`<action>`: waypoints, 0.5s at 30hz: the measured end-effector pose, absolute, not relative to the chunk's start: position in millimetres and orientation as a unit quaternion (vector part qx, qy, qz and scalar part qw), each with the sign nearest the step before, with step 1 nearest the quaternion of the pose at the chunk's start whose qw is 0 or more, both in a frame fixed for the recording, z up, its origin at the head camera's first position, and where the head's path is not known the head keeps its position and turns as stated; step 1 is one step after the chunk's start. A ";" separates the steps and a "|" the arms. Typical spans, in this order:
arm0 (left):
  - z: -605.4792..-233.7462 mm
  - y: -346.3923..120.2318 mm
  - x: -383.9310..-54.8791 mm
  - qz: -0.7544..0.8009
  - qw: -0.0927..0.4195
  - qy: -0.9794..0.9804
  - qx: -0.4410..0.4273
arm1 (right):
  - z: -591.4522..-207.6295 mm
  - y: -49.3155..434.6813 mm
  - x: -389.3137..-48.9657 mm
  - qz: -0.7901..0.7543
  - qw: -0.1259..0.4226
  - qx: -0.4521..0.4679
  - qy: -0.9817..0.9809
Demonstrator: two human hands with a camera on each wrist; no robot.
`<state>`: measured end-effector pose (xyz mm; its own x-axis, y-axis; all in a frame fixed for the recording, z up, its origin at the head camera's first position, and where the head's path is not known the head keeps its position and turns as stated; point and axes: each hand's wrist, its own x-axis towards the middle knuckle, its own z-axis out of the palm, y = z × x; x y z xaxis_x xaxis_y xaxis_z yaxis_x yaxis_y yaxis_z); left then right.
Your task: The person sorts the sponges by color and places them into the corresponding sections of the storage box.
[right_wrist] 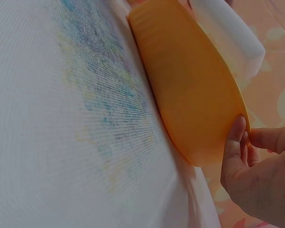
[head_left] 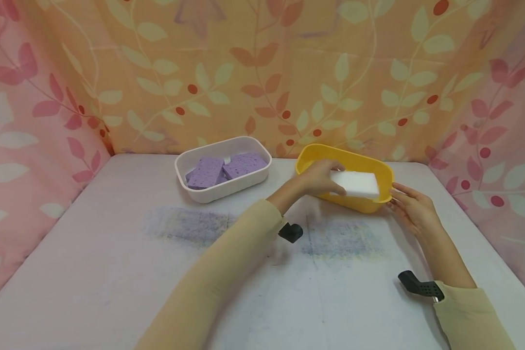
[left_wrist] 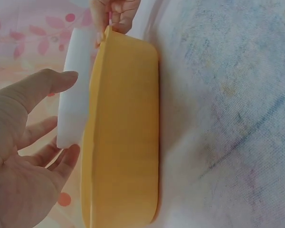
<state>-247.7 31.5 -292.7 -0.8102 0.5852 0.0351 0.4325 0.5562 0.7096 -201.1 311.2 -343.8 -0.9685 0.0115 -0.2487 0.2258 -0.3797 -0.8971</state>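
Observation:
My left hand (head_left: 320, 178) grips a smooth white sponge block (head_left: 359, 184) by its left end, thumb on one side and fingers on the other. The block is level with the mouth of a yellow plastic tub (head_left: 364, 206); in the left wrist view it sits at the rim, partly above it. At the tub's right end, my right hand (head_left: 415, 208) pinches the rim between thumb and fingers, plainest in the right wrist view. The tub's floor is largely hidden by the block and the left hand.
Left of the tub, a white plastic tub (head_left: 216, 195) holds purple sponges (head_left: 209, 171). Bluish smudges (head_left: 341, 239) mark the white tabletop (head_left: 113, 272) in front of both tubs. Leaf-patterned curtains (head_left: 157, 73) enclose the back and sides.

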 end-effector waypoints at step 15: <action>-293.1 39.8 -265.1 0.387 0.079 0.890 0.229 | -340.6 309.8 -201.2 -0.813 0.068 0.134 0.563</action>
